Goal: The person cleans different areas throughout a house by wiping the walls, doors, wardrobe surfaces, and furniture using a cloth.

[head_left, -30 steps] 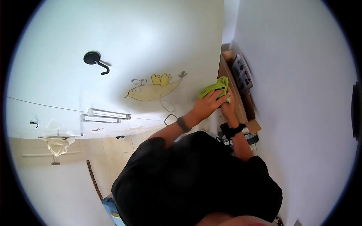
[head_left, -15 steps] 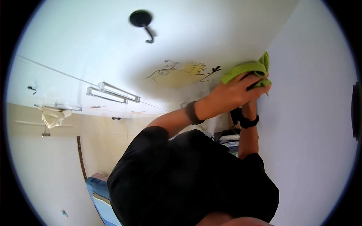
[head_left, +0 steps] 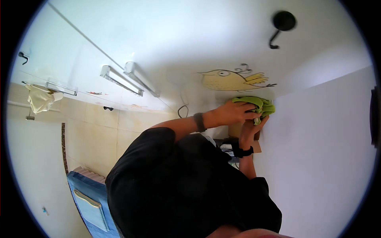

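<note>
A green cloth (head_left: 265, 106), bunched up, is pressed against the white surface just below the yellow bird drawing (head_left: 226, 80), close to the corner with the adjoining wall. My left hand (head_left: 234, 112), with a brown band on its wrist, grips the cloth from the left, fingers curled over it. Under it, my right hand (head_left: 250, 130) holds the cloth's lower side; a black band circles that wrist. Some right-hand fingers are hidden behind the cloth and my left hand.
A black hook (head_left: 283, 20) is fixed on the white surface at upper right. Two silver handles (head_left: 137, 79) stick out at left. A cream cloth bag (head_left: 41, 98) hangs farther left. A blue bed (head_left: 89, 202) is at lower left. Items and cardboard lie behind my right wrist.
My view has turned, so the bird and hook appear farther right. Both hands have brought the green cloth down from beside the bird's tail to below it.
</note>
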A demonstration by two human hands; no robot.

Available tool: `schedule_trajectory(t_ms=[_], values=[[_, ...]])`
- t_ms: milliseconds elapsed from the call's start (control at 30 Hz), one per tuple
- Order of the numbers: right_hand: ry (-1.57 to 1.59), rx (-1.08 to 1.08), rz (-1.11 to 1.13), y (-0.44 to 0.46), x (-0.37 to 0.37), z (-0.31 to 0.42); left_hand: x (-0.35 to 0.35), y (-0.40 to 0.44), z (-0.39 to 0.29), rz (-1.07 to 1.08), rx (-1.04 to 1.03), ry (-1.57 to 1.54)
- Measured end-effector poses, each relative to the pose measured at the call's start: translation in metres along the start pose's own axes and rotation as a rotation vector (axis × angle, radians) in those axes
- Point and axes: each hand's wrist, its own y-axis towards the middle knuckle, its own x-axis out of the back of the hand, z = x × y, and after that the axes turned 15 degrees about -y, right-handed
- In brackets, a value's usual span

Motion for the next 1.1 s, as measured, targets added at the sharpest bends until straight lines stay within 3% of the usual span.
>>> schedule_trajectory(t_ms=[133, 333, 567, 767, 900, 933, 1033, 1067, 1100], values=[[-0.426, 0.304, -0.134, -0.019, -0.028, 0.031, 0.033, -0.039, 0.007, 0.06, 0.088, -0.058], [-0.424, 0.374, -0.069, -0.091, -0.099, 0.042, 0.084, -0.128, 0.019, 0.048, 0.147, -0.044], [-0.509, 0.402, 0.243, -0.156, -0.154, 0.039, 0.142, -0.242, 0.042, 0.15, 0.299, -0.128], [-0.432, 0.262, 0.514, -0.219, -0.221, 0.089, 0.218, -0.326, 0.034, 0.007, 0.515, -0.183], [-0.366, 0.398, 0.685, -0.259, -0.275, 0.134, 0.289, -0.37, 0.015, -0.176, 0.745, -0.259], [-0.304, 0.412, 0.733, -0.267, -0.289, 0.147, 0.301, -0.382, 0.013, -0.215, 0.806, -0.151], [-0.241, 0.511, 0.836, -0.281, -0.319, 0.186, 0.338, -0.4, 0.005, -0.537, 0.571, 0.002], [-0.247, 0.585, 0.848, -0.282, -0.327, 0.195, 0.354, -0.4, 0.005, -0.453, 0.456, 0.287], [-0.19, 0.579, 0.837, -0.284, -0.33, 0.211, 0.369, -0.392, -0.002, -0.504, 0.414, 0.308]])
